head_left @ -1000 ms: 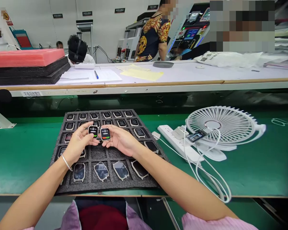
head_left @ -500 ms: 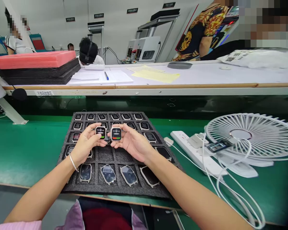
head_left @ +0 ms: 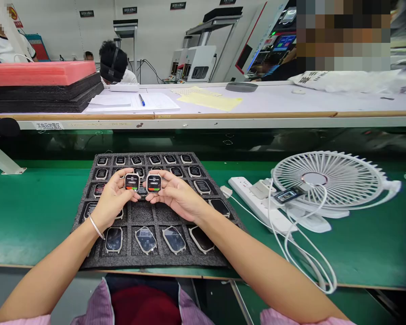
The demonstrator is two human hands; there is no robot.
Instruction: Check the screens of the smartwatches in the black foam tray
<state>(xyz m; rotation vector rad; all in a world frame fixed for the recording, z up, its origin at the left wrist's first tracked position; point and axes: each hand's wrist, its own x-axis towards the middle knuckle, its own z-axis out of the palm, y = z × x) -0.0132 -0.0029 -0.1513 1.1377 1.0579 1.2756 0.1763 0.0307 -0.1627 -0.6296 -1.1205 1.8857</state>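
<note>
Side by side above a black foam tray [head_left: 128,259], I hold two smartwatch bodies without straps. My left hand [head_left: 113,201] is closed on one smartwatch [head_left: 131,181], gripping its edges with the thumb low at its front. Closed on the other smartwatch [head_left: 154,183] is my right hand [head_left: 177,196], its thumb near the lower right corner. Both lit screens show white text over red and green buttons. Beneath my hands, the tray's square pockets carry rows of similar watches. Those in the front row, such as one watch [head_left: 114,239], have dark screens. My hands hide part of the middle rows.
A white fan [head_left: 325,180] lies on the green bench at the right, beside a power strip [head_left: 257,203] with looped white cables. On the shelf [head_left: 274,101] behind are stacked foam sheets [head_left: 40,74], papers and a pen [head_left: 141,99]. People are beyond it.
My right thumb has come onto the lower front of its watch. The left thumb has slid down off its screen, baring the red button. The whole view has shifted slightly.
</note>
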